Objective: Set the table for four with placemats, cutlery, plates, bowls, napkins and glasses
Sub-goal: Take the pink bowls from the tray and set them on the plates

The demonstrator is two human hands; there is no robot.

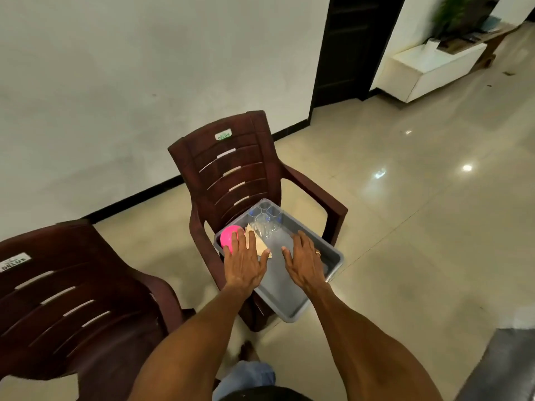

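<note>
home | tiled floor [405, 227] | plastic armchairs [231, 169] | potted plant [451, 13] on low cabinet [428, 68]

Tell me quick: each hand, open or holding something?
Left hand: open, fingers straight over the pink bowl and napkins.
Right hand: open, holding nothing, over the tub.

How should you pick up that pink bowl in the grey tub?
Probably by its rim, from above. The pink bowl sits in the tub's left corner against the wall, with napkins on its right. The left hand is nearest.

"DELUX" label on far chair [231, 169]; near chair [72, 299]
</note>
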